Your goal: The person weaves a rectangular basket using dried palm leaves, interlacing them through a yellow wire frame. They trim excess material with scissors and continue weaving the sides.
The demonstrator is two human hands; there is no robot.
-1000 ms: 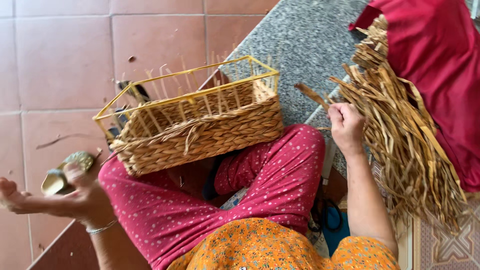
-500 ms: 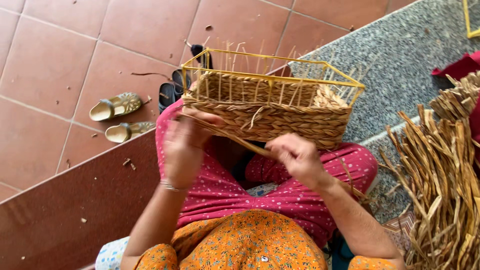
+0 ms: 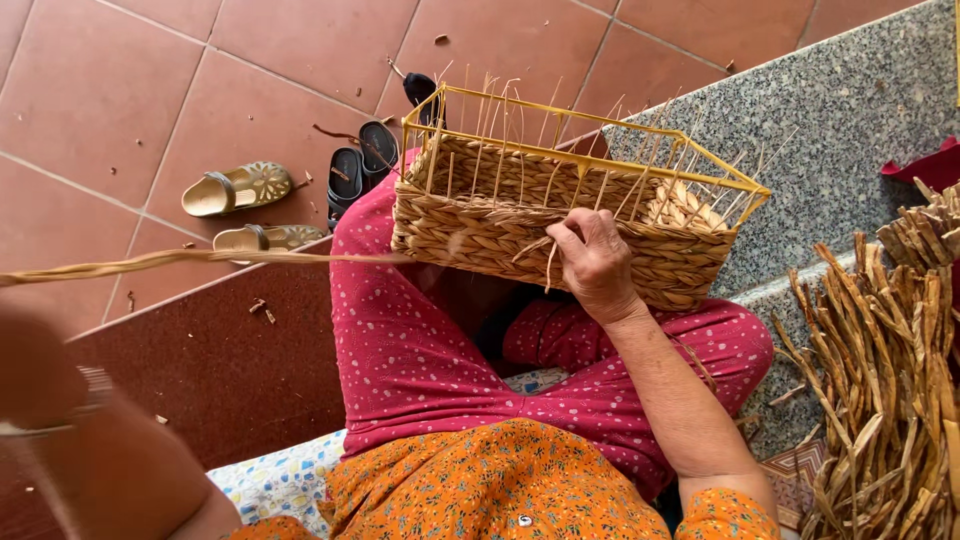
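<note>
Basket (image 3: 520, 215) rested on the lap, right hand (image 3: 592, 262) pressed fingers-down on its near wall; left hand (image 3: 40, 365), blurred at eight o'clock, pulled a straw strand (image 3: 200, 260) taut, grip unclear.

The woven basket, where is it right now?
In the head view the woven basket rests on the person's lap, centre frame, with the right hand pressed to its near side and sandals left.

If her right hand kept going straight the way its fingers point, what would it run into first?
The right hand already rests on the woven basket wall, fingers pointing left along it. Going on, it would probably slide along that weave and meet the taut strand where it joins the basket, though depth is unclear.
</note>
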